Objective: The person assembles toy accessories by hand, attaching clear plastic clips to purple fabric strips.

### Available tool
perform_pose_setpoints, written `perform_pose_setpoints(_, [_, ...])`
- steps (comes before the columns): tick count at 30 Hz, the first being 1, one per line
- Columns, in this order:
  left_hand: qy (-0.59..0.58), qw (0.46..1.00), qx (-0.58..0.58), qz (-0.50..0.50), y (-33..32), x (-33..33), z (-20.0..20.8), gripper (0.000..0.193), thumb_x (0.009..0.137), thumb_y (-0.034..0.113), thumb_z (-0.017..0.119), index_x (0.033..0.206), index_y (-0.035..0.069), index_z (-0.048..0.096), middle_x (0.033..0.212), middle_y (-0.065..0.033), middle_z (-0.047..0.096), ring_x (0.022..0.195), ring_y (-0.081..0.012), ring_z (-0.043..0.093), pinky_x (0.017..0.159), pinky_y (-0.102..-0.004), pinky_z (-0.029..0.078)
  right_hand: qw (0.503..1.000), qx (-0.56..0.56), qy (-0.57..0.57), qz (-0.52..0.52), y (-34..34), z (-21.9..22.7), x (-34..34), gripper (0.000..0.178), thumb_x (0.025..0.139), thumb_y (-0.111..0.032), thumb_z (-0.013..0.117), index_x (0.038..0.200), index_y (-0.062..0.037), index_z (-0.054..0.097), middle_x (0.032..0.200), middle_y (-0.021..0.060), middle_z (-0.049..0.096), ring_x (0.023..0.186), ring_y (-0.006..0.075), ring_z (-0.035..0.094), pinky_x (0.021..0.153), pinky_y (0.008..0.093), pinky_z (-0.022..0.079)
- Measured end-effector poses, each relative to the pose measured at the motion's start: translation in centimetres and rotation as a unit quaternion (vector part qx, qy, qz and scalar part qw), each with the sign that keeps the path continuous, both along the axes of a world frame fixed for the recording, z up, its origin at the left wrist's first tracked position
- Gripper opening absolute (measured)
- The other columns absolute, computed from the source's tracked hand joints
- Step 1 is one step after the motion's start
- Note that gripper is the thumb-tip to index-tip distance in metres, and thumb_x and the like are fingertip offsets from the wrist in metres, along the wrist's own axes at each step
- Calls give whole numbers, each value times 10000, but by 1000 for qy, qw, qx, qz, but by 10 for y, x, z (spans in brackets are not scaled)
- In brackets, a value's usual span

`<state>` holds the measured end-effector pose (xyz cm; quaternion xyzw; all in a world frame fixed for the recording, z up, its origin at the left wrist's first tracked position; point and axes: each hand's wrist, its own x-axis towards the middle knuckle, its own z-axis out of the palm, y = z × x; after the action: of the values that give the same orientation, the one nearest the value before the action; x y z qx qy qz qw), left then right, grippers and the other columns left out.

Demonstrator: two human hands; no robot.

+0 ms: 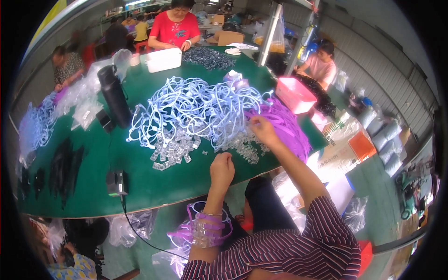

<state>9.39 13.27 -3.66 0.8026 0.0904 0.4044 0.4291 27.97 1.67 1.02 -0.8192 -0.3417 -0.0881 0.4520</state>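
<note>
My left hand (222, 171) is closed above the green table's front edge, beside small clear plastic pieces; its curled fingers hide whatever they may hold. Around my left forearm sit several purple straps (207, 227) with clear pieces and light blue loops. My right hand (262, 130) reaches farther in, its fingers pinched together where a heap of light blue cord loops (186, 100) meets a pile of flat purple strips (284, 126). I cannot make out what is in that pinch. Clear plastic pieces (175, 148) lie in front of the blue loops, and smaller ones (246, 147) lie under my right hand.
On the green table (154, 186) stand a black bottle (113, 95), a small black device with a cable (116, 183), a white bin (164, 60) and a pink basket (295, 94). A person in red (173, 30) works across the table. Cartons and bags stand at the right.
</note>
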Motion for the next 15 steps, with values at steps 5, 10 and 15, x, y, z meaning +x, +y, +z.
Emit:
perform_pose_setpoints(5, [-16, 1000, -2, -1, -2, 1, -1, 73, 760, 20, 524, 810, 9, 577, 749, -161, 566, 685, -343, 559, 604, -400, 447, 987, 4, 155, -51, 31, -23, 45, 352, 744, -248, 648, 964, 17, 576, 814, 118, 619, 702, 202, 594, 651, 308, 472])
perform_pose_setpoints(10, [-18, 1000, -6, 8, -2, -1, -3, 76, 759, 15, 534, 812, 2, 587, 749, -166, 578, 681, -332, 571, 612, -382, 455, 983, -35, 179, -33, 28, 5, 20, 258, 766, -235, 637, 836, 13, 615, 675, 68, 593, 583, 146, 537, 546, 289, 422])
perform_pose_setpoints(15, [-12, 1000, 9, 22, 0, -2, -3, 83, 765, 25, 547, 820, -4, 602, 763, -165, 596, 678, -307, 588, 618, -351, 467, 979, 38, 197, 36, -20, 44, -15, 137, 805, -146, 608, 788, -11, 617, 661, -15, 557, 581, 55, 456, 514, 226, 367])
